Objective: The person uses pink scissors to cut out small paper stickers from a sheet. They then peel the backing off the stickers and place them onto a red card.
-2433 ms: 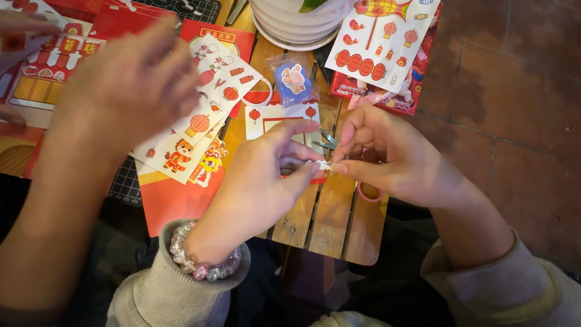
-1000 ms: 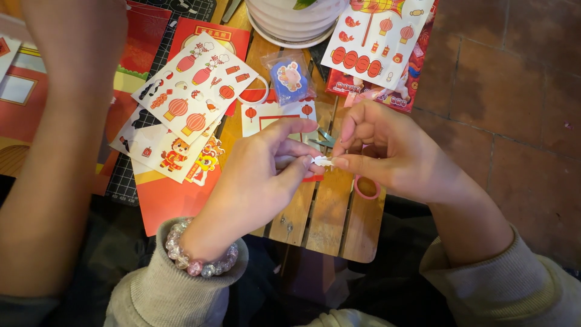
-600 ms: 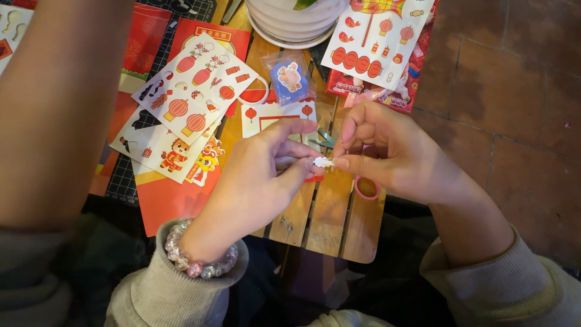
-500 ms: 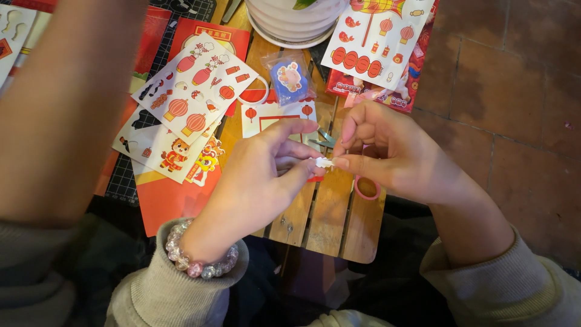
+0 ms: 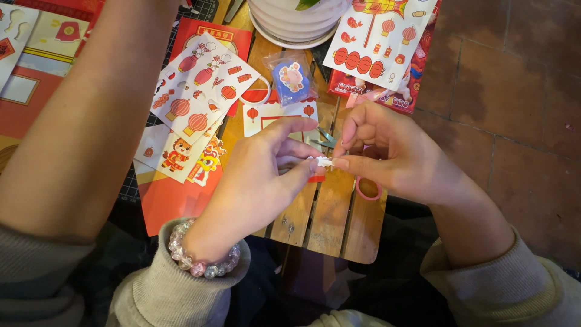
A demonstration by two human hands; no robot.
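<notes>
Terracotta floor tiles (image 5: 514, 91) are seen to the right of a small wooden slatted counter (image 5: 330, 218) crowded with red and white paper craft sheets. Above its near edge, a tiny white piece (image 5: 324, 161) is pinched between the left hand (image 5: 254, 181) and the right hand (image 5: 393, 154), whose fingertips meet on it; both sets of fingers are clenched around it. A bead bracelet (image 5: 200, 257) is worn on the left wrist, over a beige sleeve. A stack of white bowls (image 5: 290, 21) is placed at the far edge, with something green inside the top one, mostly cut off. A clear plastic packet (image 5: 292, 75) holding a blue sticker lies just before the bowls. A lantern sticker sheet (image 5: 203, 91) lies to the left, a second lantern sheet (image 5: 378, 36) to the right. A pink ring (image 5: 368, 189) rests under the right hand. Another person's bare forearm (image 5: 91, 121) crosses the left side.
</notes>
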